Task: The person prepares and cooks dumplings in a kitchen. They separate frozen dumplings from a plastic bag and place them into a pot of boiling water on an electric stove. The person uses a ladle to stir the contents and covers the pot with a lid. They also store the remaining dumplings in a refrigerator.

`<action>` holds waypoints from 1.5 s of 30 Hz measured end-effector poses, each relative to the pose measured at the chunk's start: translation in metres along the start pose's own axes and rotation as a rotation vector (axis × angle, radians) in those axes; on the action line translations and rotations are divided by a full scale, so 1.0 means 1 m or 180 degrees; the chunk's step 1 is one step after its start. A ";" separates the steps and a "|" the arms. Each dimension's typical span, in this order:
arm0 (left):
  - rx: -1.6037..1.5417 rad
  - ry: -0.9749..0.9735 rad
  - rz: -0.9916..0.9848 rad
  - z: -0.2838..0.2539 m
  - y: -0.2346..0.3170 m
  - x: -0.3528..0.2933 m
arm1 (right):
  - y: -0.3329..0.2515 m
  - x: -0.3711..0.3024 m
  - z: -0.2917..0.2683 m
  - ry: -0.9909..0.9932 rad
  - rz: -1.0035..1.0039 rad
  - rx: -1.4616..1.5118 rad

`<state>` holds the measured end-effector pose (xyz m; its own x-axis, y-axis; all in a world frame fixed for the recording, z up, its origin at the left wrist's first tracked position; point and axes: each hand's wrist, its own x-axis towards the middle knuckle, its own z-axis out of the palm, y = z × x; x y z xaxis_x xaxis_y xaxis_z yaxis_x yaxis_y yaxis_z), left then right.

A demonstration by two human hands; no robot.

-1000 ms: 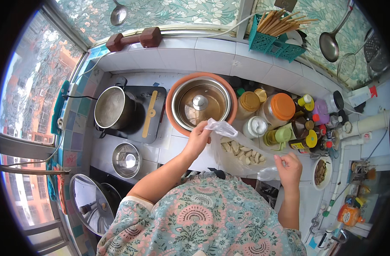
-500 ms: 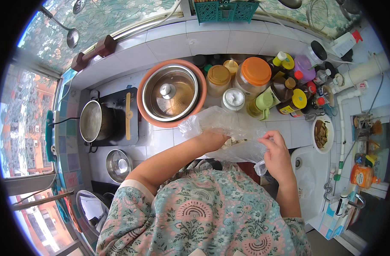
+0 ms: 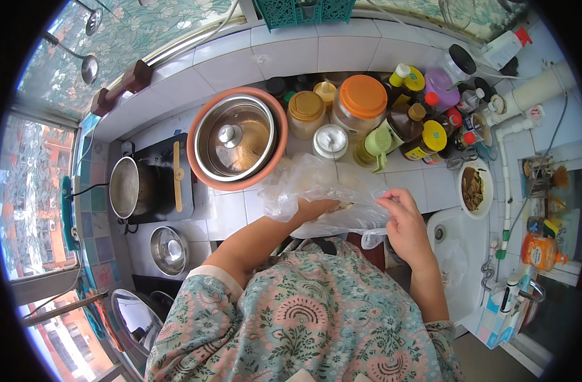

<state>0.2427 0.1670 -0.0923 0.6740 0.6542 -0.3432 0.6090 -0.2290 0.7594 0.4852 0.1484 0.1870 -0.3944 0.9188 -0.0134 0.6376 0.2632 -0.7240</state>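
Observation:
A thin clear plastic bag [image 3: 304, 178] lies crumpled over the front of the white tiled counter, right before my body. My left hand [image 3: 315, 209] reaches into it, and the plastic hides most of its fingertips. Something small and pale sits by those fingertips inside the bag; its kind cannot be made out. On the bag's right side, my right hand [image 3: 402, 223] pinches the plastic edge between thumb and fingers, holding it up. A knotted-looking corner of the bag hangs just below that hand.
Behind the bag stand an orange-lidded jar [image 3: 360, 105], a white-topped jar [image 3: 330, 141] and a green-handled jug [image 3: 375, 148]. Left are a lidded steel pot [image 3: 265, 130] in a clay-coloured basin, a saucepan [image 3: 127, 188] and a steel bowl [image 3: 158, 251]. Right are a white bowl of food [image 3: 488, 191] and a sink [image 3: 466, 239].
The view has shifted, so the counter things sit further left. My left hand has slid a little left within the bag. My right hand keeps its pinch on the plastic edge.

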 end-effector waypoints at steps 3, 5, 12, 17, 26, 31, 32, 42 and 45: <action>0.0600 0.1042 0.0165 0.004 -0.012 -0.017 | 0.001 0.008 0.005 -0.0025 -0.0095 0.0082; -0.0392 0.1186 -0.0096 -0.009 -0.002 -0.026 | 0.000 0.013 0.008 -0.0059 -0.0171 0.0092; -0.4148 0.0535 -0.0522 -0.140 0.149 -0.166 | -0.012 0.042 0.032 -0.0163 -0.0345 0.0174; -0.4479 0.1507 -0.0011 -0.160 0.136 -0.249 | -0.038 0.066 0.055 -0.0431 -0.0293 0.0300; -0.2645 0.4513 -0.1430 -0.204 0.048 -0.424 | -0.058 0.096 0.099 -0.0566 -0.0501 -0.0179; -0.0621 0.4781 -0.3120 -0.219 -0.045 -0.484 | -0.055 0.098 0.108 -0.0332 -0.0222 -0.0279; -0.0257 0.4714 -0.3262 -0.225 -0.054 -0.484 | -0.055 0.097 0.110 -0.0258 -0.0196 -0.0371; 0.0058 0.4682 -0.3338 -0.262 -0.150 -0.477 | -0.066 0.087 0.113 -0.0056 -0.0081 -0.0491; 0.0221 0.4690 -0.2956 -0.265 -0.155 -0.505 | -0.076 0.082 0.110 -0.0024 0.0058 -0.0370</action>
<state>-0.3026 0.0635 0.1100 -0.7687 0.6184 0.1636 0.5814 0.5688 0.5817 0.3319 0.1713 0.1651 -0.3867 0.9217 -0.0313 0.7171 0.2791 -0.6386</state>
